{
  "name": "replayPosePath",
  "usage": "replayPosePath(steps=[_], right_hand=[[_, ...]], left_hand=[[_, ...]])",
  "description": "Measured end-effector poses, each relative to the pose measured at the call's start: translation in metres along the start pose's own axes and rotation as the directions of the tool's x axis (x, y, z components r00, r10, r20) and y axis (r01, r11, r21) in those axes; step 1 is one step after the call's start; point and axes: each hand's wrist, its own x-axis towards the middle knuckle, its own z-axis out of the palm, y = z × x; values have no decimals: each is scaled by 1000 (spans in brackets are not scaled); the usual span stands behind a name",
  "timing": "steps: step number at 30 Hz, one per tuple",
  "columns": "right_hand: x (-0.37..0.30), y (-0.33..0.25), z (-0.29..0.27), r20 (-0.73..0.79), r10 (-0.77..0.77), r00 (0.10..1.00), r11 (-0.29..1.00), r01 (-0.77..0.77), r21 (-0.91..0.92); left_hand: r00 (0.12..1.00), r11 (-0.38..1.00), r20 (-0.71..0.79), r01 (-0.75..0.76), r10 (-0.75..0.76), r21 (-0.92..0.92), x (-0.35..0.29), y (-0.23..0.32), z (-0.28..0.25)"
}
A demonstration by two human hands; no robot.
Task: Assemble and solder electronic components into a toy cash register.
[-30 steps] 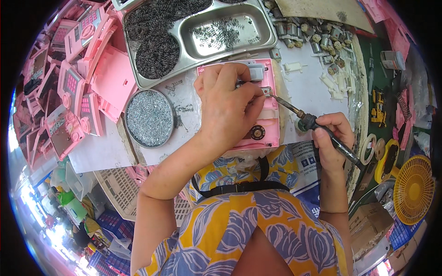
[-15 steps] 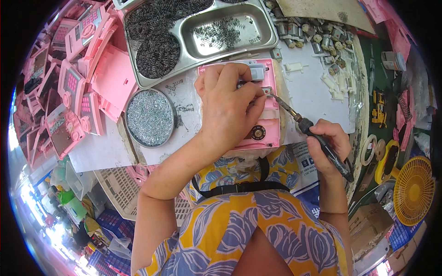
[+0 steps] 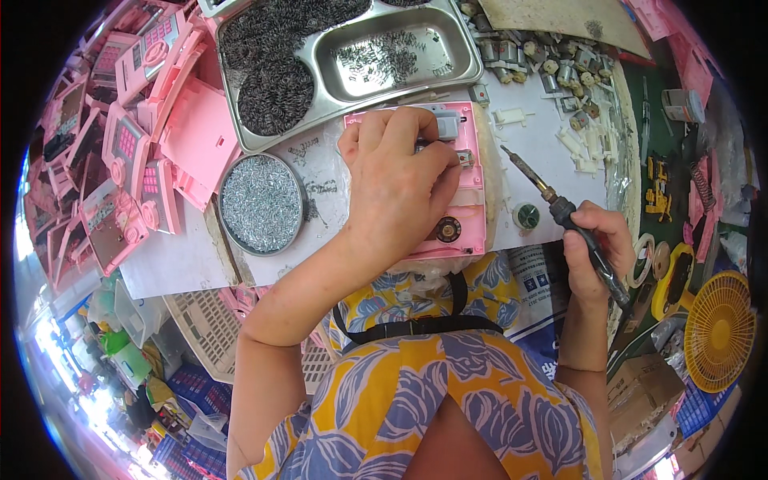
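Observation:
My right hand (image 3: 596, 248) is wrapped round the black handle of a soldering iron (image 3: 590, 250), its thin metal tip pointing up and left, apart from the work. A pink plastic housing (image 3: 474, 192) lies in front of me on a clear plastic bag. My left hand (image 3: 400, 164) rests over it, fingers bent and pressed together inside; what they pinch is hidden. Just right of those fingertips sits a small metal motor (image 3: 464, 158) in the housing. A grey part (image 3: 448, 126) shows at its far end, and a round black piece with a brass-coloured centre (image 3: 449, 230) at the near end.
A steel tray (image 3: 472, 72) of dark springs stands at the back. Screws fill a round dish (image 3: 302, 212) on the left, beside piled pink housings (image 3: 196, 144). Small motors (image 3: 572, 76) and white plastic parts (image 3: 588, 148) lie back right. A small round container (image 3: 526, 216) stands near the iron.
My right hand has drawn the soldering iron back to the right, its tip away from the motor. This uncovers the small round container. My left hand has stayed almost still.

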Motion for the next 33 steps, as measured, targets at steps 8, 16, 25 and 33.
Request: replayPosePath(steps=[8,16,25,33], right_hand=[[13,-7,-4,48,-75,996,996,77,-52],[24,-8,-2,84,-186,979,972,196,-130],[31,-12,-3,143,-213,967,960,234,-153],[33,-12,-1,207,-204,957,957,239,-165]], left_hand=[[999,1000,35,-12,11,28,3,3,-3],[997,998,83,-8,3,58,6,8,-8],[996,998,86,-16,10,67,7,10,-11],[997,994,72,-27,20,105,7,13,-6]])
